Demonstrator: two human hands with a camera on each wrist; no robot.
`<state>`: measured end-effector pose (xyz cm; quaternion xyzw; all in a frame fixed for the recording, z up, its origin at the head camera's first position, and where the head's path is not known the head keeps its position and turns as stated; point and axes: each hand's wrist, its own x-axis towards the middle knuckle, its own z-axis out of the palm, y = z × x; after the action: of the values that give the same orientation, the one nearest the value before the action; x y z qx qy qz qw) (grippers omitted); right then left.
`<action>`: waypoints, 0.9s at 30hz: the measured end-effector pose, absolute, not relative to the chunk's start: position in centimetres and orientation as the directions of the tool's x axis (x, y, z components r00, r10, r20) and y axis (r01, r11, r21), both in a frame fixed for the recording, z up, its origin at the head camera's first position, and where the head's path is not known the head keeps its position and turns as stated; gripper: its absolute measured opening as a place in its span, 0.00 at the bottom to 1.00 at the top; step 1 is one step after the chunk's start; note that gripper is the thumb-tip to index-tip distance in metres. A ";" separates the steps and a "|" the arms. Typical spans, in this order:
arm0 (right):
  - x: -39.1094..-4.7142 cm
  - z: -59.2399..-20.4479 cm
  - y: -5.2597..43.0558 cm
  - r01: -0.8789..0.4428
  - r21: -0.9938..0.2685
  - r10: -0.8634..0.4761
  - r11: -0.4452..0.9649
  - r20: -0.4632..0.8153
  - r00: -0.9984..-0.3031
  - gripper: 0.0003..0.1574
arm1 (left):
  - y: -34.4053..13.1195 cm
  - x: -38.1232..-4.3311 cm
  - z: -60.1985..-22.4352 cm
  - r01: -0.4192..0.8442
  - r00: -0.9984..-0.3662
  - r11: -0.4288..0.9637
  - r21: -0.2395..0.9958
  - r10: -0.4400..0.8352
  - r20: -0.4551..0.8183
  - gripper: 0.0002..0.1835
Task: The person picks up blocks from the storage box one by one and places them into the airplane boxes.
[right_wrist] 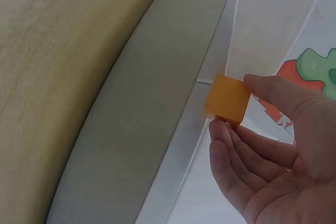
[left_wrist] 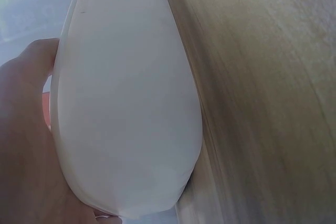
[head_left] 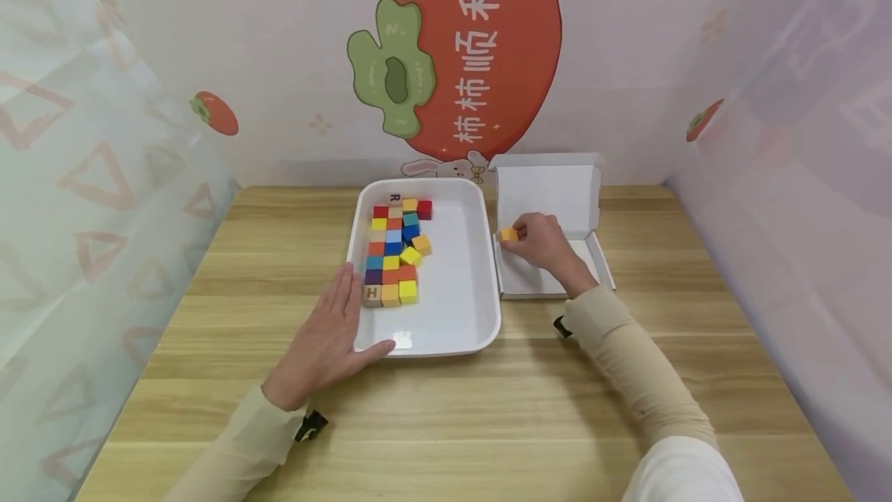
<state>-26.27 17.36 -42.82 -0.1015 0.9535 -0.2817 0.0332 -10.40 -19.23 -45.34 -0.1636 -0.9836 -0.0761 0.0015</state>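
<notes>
Between the thumb and fingertips of my right hand (head_left: 540,242) is a light orange cube block (right_wrist: 228,99). In the head view the hand is above the left side of a white cardboard box (head_left: 533,283), whose lid (head_left: 547,196) stands raised at the back. My left hand (head_left: 327,335) rests against the left edge of a white tray (head_left: 460,297), fingers straight and thumb spread over the front rim. Colored cube blocks (head_left: 392,263) fill the tray's left side in rough rows. Two of them bear the letters R and H.
Both containers stand side by side on a wood-grain table (head_left: 446,424). Behind it hangs a light backdrop with a large printed persimmon (head_left: 516,53). Pale patterned sheets flank the table on the left and right. A black strap (head_left: 310,426) shows at the left wrist.
</notes>
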 end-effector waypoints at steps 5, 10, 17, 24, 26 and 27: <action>-26.7 -43.3 17.1 -0.177 -0.540 -0.213 0.823 -0.004 -0.977 0.23 | -19.3 -10.5 -45.2 0.322 -0.946 0.934 0.153 0.322 0.029 0.65; -26.8 -43.9 16.8 -0.154 -0.539 -0.194 0.828 -0.019 -0.981 0.22 | -19.3 -10.4 -45.2 0.325 -0.946 0.934 0.148 0.324 0.031 0.65; -26.8 -44.5 16.7 -0.103 -0.562 -0.138 0.820 -0.020 -0.990 0.23 | -19.2 -10.4 -45.1 0.327 -0.945 0.934 0.146 0.326 0.032 0.65; -26.5 -44.8 16.5 -0.073 -0.610 -0.095 0.789 -0.005 -0.995 0.26 | -19.2 -10.3 -44.9 0.323 -0.946 0.935 0.147 0.323 0.025 0.65; -26.3 -44.9 16.5 -0.072 -0.617 -0.098 0.783 -0.008 -0.995 0.26 | -19.2 -10.3 -44.9 0.323 -0.946 0.934 0.150 0.324 0.024 0.65; -26.3 -44.9 16.5 -0.071 -0.621 -0.101 0.780 -0.013 -0.995 0.25 | -19.1 -10.3 -44.9 0.323 -0.946 0.934 0.151 0.324 0.024 0.65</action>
<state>-26.29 16.54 -44.94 -0.0456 0.9432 -0.3284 0.0225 -10.28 -19.15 -44.87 -0.1645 -0.9834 -0.0768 -0.0004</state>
